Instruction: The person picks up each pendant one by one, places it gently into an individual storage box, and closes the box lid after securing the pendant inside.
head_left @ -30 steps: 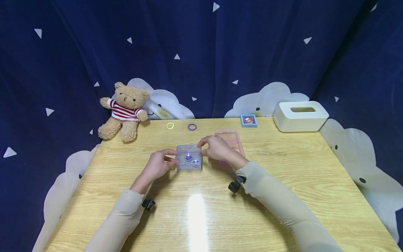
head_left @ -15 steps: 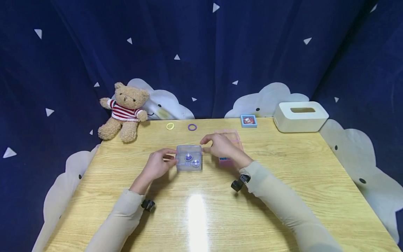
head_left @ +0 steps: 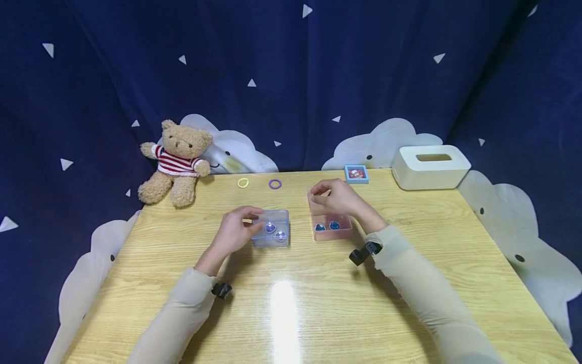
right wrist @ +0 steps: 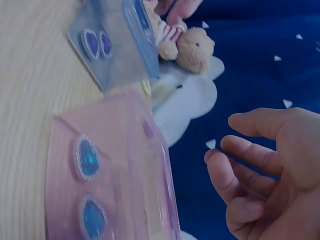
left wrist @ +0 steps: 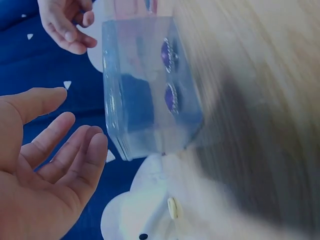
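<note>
A clear bluish box [head_left: 271,241] with its lid down stands on the table, two purple gem pieces with beaded rims [left wrist: 169,55] inside. My left hand [head_left: 233,230] is at its left side; in the left wrist view the relaxed fingers look apart from it. To the right is a pink transparent box [head_left: 334,234] holding two blue gem pieces [right wrist: 89,157], with its lid partly hidden behind my right hand [head_left: 342,198]. That hand hovers over the back of the pink box, fingers loosely bent, nothing between them; the right wrist view shows a gap.
A yellow ring [head_left: 243,183] and a purple ring [head_left: 275,184] lie farther back. A teddy bear [head_left: 177,162] sits at the back left. Behind the pink box are a small blue framed picture [head_left: 356,174] and a white tissue box [head_left: 431,168].
My right hand has left the bluish box's right side and moved right over the pink box, uncovering its blue gems. My left hand has shifted slightly, its fingers now higher over the bluish box's edge.
</note>
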Available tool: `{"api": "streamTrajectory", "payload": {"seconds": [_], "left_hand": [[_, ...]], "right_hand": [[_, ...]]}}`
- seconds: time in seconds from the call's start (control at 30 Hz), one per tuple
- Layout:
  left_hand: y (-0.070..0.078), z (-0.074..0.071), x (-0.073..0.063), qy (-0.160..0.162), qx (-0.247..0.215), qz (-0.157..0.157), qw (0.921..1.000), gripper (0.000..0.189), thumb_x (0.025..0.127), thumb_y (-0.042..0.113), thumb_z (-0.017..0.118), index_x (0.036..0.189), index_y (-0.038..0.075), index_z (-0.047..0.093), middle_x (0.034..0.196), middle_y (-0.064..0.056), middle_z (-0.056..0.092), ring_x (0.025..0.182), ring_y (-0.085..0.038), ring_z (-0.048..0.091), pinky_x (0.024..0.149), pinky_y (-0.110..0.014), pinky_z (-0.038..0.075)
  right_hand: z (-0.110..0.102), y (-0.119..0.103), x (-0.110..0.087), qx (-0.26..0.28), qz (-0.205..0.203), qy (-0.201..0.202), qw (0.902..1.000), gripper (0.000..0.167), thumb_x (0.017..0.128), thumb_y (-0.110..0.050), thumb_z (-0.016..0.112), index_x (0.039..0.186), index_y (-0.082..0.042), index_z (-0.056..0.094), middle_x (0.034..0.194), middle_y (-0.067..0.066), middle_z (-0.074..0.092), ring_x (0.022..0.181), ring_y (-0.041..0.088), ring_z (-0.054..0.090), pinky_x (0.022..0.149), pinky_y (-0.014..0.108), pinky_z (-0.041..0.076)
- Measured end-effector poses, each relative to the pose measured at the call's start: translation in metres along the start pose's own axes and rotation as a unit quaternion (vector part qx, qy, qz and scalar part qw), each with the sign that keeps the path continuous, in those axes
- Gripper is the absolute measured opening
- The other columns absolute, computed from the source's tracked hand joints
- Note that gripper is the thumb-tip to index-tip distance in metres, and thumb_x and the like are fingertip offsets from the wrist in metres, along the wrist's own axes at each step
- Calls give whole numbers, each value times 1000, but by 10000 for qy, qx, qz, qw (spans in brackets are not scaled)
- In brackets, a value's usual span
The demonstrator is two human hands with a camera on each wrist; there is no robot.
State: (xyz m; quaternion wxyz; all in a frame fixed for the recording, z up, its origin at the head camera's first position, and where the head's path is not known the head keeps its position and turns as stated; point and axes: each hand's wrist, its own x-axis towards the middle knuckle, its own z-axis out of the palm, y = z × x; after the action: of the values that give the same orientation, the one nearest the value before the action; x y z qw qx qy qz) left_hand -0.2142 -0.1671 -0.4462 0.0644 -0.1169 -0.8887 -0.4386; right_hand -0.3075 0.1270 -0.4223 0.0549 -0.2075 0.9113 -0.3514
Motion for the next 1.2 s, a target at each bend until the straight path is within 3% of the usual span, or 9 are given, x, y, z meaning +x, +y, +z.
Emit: {"api": "streamTrajectory", "payload": {"seconds": [0.17,0.33,0.43,0.6,0.83,1.03,1.2], "left_hand": [[12,9,7,-30,-154,164,9997,30,86,6,75,116,2,71,116,-16,72,101,-30,72,84,-35,64],[23,22,14,-84,-249,270,9993,30,86,6,75,116,3,71,117,-13,72,102,-29,72,85,-36,64],[30,33,16,-168,-352,286,9988,31,87,6,74,117,3,71,118,-13,71,102,-28,72,87,-34,63],[40,54,18,-341,-372,281,9983,32,87,9,76,119,4,70,119,-13,70,103,-29,72,87,-27,62],[47,81,24,-469,-642,336,9963,36,85,4,76,120,-2,68,122,-17,68,109,-33,69,89,-34,63],[48,95,27,-558,-457,328,9969,38,84,5,77,121,-2,67,123,-18,67,107,-31,71,84,-18,61],[49,102,29,-648,-298,230,9972,41,84,5,77,123,0,67,126,-18,67,105,-30,72,85,-24,62]], "right_hand": [[-14,14,-1,395,262,61,9989,26,95,-26,67,114,-9,71,108,9,72,89,28,70,70,30,59],[-21,31,0,678,298,230,9970,27,95,-21,66,114,-2,70,106,16,69,87,36,71,75,43,64],[-24,40,1,671,379,338,9965,26,96,-21,66,113,-2,69,105,16,69,82,34,72,77,48,63],[-26,56,1,680,661,431,9946,24,96,-20,66,112,-3,69,103,15,69,74,25,70,75,45,63],[-23,75,5,863,1004,381,9905,23,97,-22,64,110,-4,69,102,13,69,78,21,67,79,46,63],[-21,84,7,970,1199,373,9873,25,98,-22,63,112,-2,67,103,14,69,72,19,67,78,46,61],[-20,88,8,1208,1358,266,9830,26,96,-18,63,114,1,66,101,14,67,70,18,64,75,42,62]]}}
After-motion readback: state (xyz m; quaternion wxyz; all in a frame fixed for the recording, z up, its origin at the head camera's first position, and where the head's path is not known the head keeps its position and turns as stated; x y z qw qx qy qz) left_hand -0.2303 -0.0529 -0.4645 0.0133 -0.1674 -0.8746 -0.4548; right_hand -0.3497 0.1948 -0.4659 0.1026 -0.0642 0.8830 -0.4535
